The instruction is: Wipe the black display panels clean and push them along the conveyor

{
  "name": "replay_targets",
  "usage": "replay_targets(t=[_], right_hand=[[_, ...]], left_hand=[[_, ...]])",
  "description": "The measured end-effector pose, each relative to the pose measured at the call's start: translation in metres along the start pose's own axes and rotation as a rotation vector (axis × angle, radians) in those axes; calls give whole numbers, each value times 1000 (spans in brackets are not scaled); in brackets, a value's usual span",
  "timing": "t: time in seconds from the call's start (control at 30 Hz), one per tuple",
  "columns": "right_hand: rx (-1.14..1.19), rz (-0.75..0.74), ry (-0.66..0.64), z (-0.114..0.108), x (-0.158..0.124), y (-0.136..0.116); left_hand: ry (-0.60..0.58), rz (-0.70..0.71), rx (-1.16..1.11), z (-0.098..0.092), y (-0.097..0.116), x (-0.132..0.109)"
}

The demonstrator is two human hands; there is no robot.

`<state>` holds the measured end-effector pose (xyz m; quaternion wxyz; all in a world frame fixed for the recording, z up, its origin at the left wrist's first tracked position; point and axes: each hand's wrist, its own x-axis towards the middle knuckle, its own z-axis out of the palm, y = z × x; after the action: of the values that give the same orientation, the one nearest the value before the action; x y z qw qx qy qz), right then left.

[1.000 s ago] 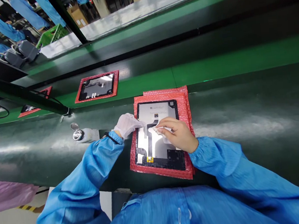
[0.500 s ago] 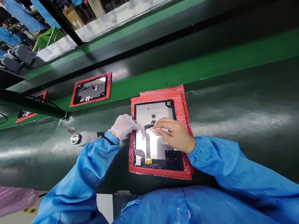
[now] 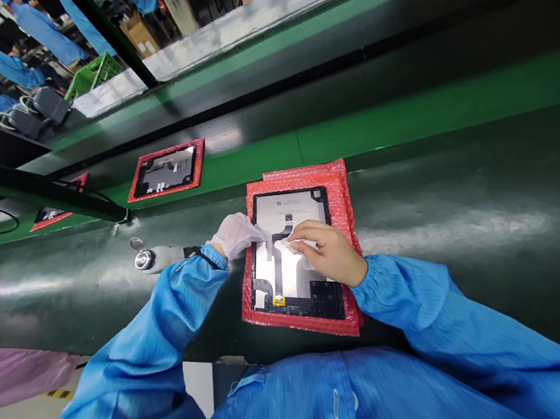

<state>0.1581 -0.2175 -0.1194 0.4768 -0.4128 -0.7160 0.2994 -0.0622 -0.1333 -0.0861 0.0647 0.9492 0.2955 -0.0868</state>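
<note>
A display panel (image 3: 294,278) lies back side up on red bubble wrap (image 3: 343,209) in front of me. Dark flex cables and a yellow connector patch (image 3: 279,299) show on its silver back. My right hand (image 3: 329,251), bare, pinches a small white wipe (image 3: 291,245) against the middle of the panel. Over the panel's left edge, my left hand (image 3: 237,235) wears a thin white glove. Its fingers are pressed together near the flex cable; what they hold, if anything, is hidden. Left of that hand sits a whitish bottle (image 3: 165,256) with a metal top and raised lid.
On the green belt (image 3: 274,150) beyond, another panel (image 3: 166,171) rests on red bubble wrap, with more farther left. A dark metal post (image 3: 79,204) stands at the left. Pink cloth (image 3: 22,373) shows at lower left. People in blue work in the background.
The belt's seam and the panels on it have shifted slightly left. Both my hands stay almost in place on the panel, the wipe still in my right fingers.
</note>
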Motion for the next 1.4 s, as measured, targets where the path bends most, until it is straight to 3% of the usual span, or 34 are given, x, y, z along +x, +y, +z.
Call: replay_targets(t=[0.13,0.27,0.37,0.6,0.8,0.97,1.2,1.4], right_hand=[[-2,-5,3,0,0,0],[-2,1,-1,0,1,0],[-2,0,4,1,0,1],[-5,-1,1,1,1,4],[-2,0,1,1,1,4],[9,6,0,2,1,4],[16,29,-6,1,0,3],[9,24,6,2,1,2]], left_hand=[[-86,82,-1,-8,1,-2],[-139,18,65,-17,6,0],[-151,-29,127,-13,8,5],[-53,-161,49,-12,0,-7],[46,-57,-41,-11,0,-15],[6,50,65,-3,2,-1],[-113,32,147,-15,7,1],[-117,31,125,-17,5,3]])
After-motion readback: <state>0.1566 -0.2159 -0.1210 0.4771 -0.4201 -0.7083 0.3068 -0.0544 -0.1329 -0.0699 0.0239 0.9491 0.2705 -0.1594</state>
